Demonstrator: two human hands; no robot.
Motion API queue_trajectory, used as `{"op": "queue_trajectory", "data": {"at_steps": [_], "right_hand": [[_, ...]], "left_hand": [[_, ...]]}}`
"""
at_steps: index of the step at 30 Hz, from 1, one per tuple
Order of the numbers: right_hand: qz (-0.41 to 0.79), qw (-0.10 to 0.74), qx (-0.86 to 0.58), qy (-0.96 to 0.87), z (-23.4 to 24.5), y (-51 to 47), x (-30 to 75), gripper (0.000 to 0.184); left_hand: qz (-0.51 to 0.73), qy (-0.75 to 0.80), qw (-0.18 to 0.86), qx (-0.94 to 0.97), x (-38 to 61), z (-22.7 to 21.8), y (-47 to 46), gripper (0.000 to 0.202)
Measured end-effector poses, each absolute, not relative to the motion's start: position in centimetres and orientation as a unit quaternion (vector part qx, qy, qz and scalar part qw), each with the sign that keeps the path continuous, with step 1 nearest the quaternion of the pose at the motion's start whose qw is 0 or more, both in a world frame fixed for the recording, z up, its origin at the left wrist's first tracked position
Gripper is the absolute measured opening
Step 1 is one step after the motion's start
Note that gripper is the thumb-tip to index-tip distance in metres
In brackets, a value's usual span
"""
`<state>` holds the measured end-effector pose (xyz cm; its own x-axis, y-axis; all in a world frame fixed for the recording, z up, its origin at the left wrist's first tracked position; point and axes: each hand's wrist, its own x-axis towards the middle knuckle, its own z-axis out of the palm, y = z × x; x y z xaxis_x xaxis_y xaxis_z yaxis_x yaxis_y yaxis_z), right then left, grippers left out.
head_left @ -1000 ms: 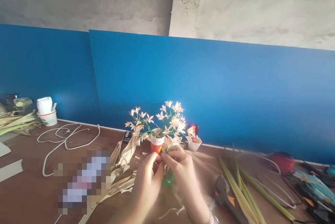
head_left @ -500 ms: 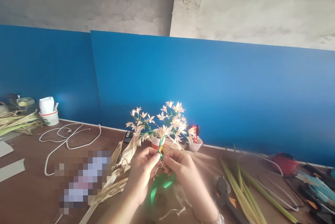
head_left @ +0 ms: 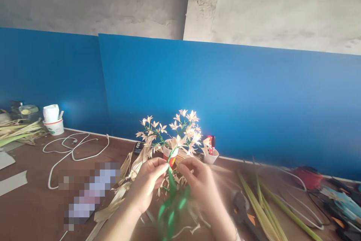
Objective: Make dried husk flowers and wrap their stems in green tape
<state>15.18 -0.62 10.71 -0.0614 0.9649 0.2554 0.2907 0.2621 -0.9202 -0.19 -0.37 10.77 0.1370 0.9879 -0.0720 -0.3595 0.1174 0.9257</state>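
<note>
My left hand [head_left: 148, 182] pinches a thin green-wrapped stem [head_left: 170, 155] between thumb and forefinger. A pale flower [head_left: 178, 142] with pointed petals seems to sit at its top, overlapping the bunch behind. From the pinch a green ribbon-like tape [head_left: 171, 186] hangs down between my hands, its lower part blurred. Just right of the stem, my right hand [head_left: 199, 179] is closed with thumb and forefinger near each other; what it holds is hidden. Behind both hands, an orange-and-white paper cup [head_left: 172, 159] bears green branches with several cream flowers [head_left: 190, 132].
Dry husks [head_left: 138, 164] lie left of the cup, and green leaf strips [head_left: 262, 203] at right. A black-handled tool [head_left: 242, 211] rests near my right forearm. A white cable [head_left: 72, 150], a small white cup [head_left: 210, 156] and a blue partition [head_left: 225, 94] are also around.
My hands have moved slightly apart, the right one away from the stem. The stem has shifted a little left, and more of the green tape now hangs in view.
</note>
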Motion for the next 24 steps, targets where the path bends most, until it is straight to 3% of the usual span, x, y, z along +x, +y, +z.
{"op": "queue_trajectory", "data": {"at_steps": [3,6,13,24], "right_hand": [[0.052,0.504,-0.464,-0.726,11.2,-1.1,15.1,0.013],[-0.079,0.444,-0.398,-0.799,11.6,-1.2,14.8,0.022],[-0.114,0.347,-0.369,-0.855,11.5,-0.8,15.4,0.018],[-0.173,0.368,-0.35,-0.844,7.3,-0.3,15.7,0.017]], "left_hand": [[0.472,0.421,0.643,0.431,-0.8,11.1,-0.3,0.022],[0.449,0.438,0.621,0.47,-0.8,11.4,-0.5,0.018],[0.394,0.454,0.548,0.581,-0.9,11.0,-0.6,0.009],[0.28,0.533,0.289,0.744,-1.1,9.5,-0.8,0.014]]}}
